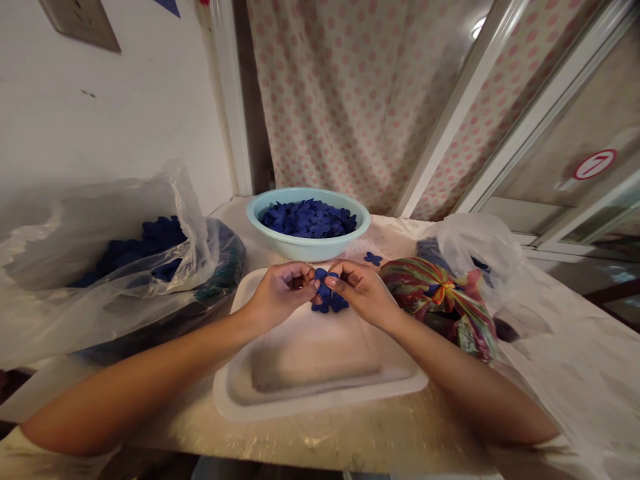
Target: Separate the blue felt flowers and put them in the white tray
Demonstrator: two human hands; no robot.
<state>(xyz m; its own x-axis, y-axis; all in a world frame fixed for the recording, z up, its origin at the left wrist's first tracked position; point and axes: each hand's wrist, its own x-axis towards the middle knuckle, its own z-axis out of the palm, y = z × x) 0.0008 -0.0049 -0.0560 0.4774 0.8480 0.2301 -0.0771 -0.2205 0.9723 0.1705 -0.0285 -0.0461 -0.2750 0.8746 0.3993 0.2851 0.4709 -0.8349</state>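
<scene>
A plastic-sheeted table (350, 433) runs below a glass door (545, 120) whose round red-ringed sticker (595, 164) reads 7. On the table lie a clear plastic bag (110, 267) of blue cutouts and a multicoloured fabric bundle (440, 307). A pale blue basin (306, 250) is heaped with more. Over a white tray (320, 408), the left hand (280, 297) and right hand (360, 293) pinch a dark blue flower cutout (325, 290) between closed fingertips.

Pink polka-dot curtain (340, 100) beside a glass door (545, 133) with round sticker (595, 165)
</scene>
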